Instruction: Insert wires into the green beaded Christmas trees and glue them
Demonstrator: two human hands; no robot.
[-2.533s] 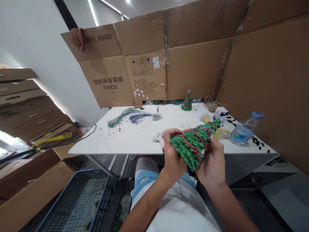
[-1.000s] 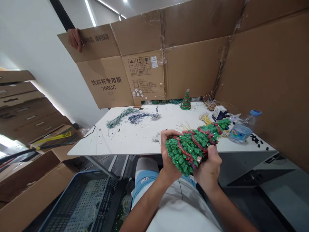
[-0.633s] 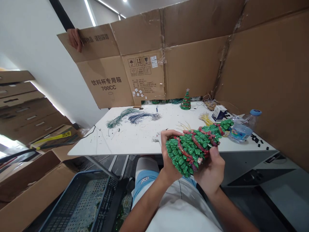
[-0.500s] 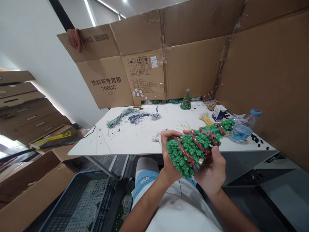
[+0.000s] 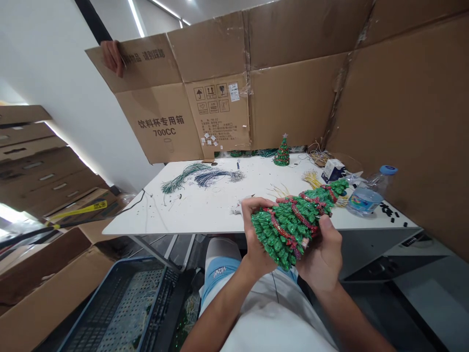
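A glittery green Christmas tree ornament (image 5: 289,225) with red garlands lies tilted on its side between both hands, above the table's front edge. Its tip points right and away from me. My left hand (image 5: 256,239) is wrapped round the wide base end. My right hand (image 5: 322,259) grips the near side, with the thumb pressed on the branches close to a small shiny spot; its other fingers are hidden behind the tree. Beyond stands a smaller decorated Christmas tree (image 5: 282,151), upright at the back of the white table (image 5: 205,210).
Green wires (image 5: 183,178) and dark blue wires (image 5: 216,178) lie in bundles on the table. At right are yellow wires (image 5: 311,178), a small box (image 5: 332,170) and a water bottle (image 5: 366,198). Cardboard (image 5: 293,102) walls the back. A blue crate (image 5: 110,303) sits lower left. Another person's hand (image 5: 112,57) holds the cardboard.
The tree's tip has shifted slightly left and back toward me. My right thumb has moved a little left and up along the branches. My left hand keeps its hold.
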